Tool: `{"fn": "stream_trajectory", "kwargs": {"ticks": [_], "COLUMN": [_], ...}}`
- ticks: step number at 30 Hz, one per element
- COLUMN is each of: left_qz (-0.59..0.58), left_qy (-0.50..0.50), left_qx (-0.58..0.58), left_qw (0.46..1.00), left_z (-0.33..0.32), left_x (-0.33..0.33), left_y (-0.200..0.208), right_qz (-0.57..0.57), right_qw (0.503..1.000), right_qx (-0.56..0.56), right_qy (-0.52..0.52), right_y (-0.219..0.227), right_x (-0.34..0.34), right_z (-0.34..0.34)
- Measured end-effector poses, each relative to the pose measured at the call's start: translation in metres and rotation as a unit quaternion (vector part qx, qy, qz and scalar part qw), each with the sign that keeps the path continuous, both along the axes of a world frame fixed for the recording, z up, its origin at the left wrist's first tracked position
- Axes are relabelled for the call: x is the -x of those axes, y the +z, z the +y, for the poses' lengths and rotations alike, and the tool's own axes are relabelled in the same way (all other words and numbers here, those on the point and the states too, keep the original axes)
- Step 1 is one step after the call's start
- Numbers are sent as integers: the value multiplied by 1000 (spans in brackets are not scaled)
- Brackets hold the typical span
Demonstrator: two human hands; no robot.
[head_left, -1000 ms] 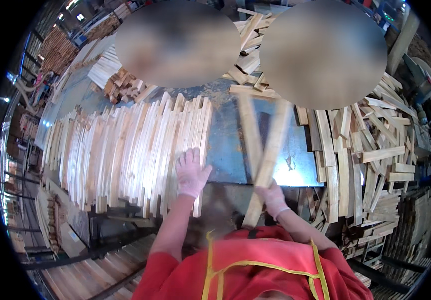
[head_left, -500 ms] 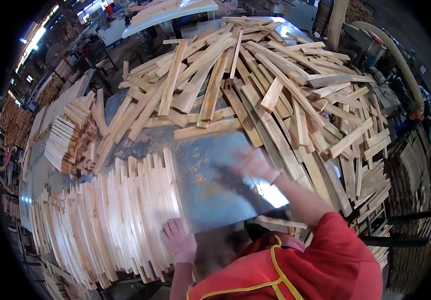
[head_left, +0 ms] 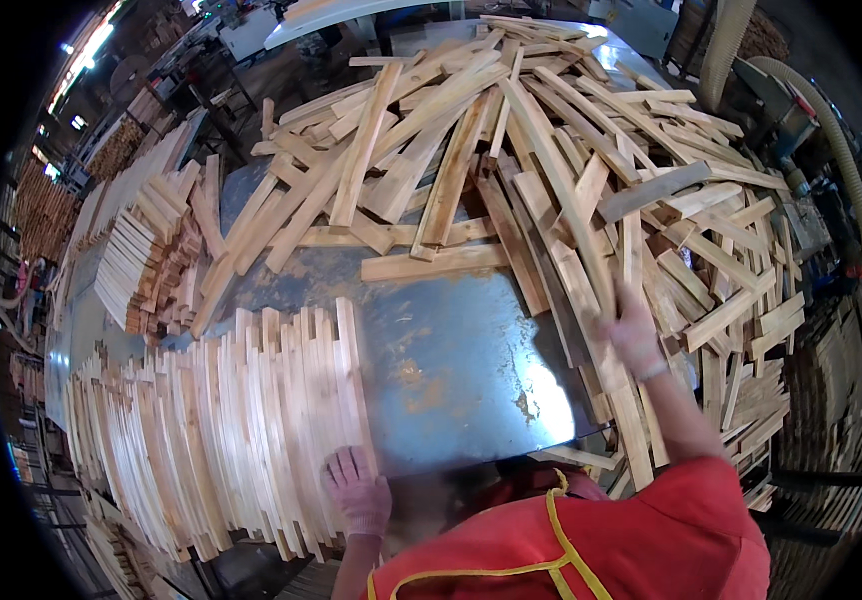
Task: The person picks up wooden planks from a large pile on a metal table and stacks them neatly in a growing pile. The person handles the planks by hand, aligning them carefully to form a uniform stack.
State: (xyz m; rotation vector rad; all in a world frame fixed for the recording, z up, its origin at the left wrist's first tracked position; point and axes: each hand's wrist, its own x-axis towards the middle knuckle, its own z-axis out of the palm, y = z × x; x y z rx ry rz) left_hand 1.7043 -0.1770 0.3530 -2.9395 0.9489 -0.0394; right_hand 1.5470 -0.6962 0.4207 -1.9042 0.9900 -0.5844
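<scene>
My left hand (head_left: 357,490), in a pale pinkish glove, lies with its fingers stretched out against the near right end of a row of wooden strips (head_left: 251,430). Those strips stand side by side, packed close together. To the right, my right hand (head_left: 635,337), also gloved, has its fingers closed round the edge of a long wooden strip (head_left: 583,245). This strip slants from the loose pile toward my body, with its near end by my right sleeve. My fingertips there are partly hidden.
A big jumbled pile of wooden strips (head_left: 456,170) covers the far and right parts of the metal table (head_left: 441,370), whose surface bears patches of sawdust. A smaller stack of strips (head_left: 131,280) sits at the left. Ribbed hoses (head_left: 841,170) hang at the far right.
My right hand has moved right, from over the bare metal to the long strip, and closed on it. My left hand stays by the row. The view has shifted slightly.
</scene>
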Motion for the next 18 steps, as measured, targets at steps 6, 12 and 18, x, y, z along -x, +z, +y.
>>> {"fn": "stream_trajectory", "kwargs": {"ticks": [6,12,18], "left_qz": [14,44,99], "left_qy": [-19,-35,-45], "left_qx": [45,92,161], "left_qw": [999,994,981], "left_z": [6,13,52], "left_x": [3,-7,-14], "left_y": [7,15,34], "right_qz": [-240,-334,10], "right_qw": [965,933,966], "right_qx": [-90,-82,-200], "right_qy": [47,110,165], "right_y": [154,145,-43], "right_x": [-90,-159,-175], "right_z": [-14,-9,179]}}
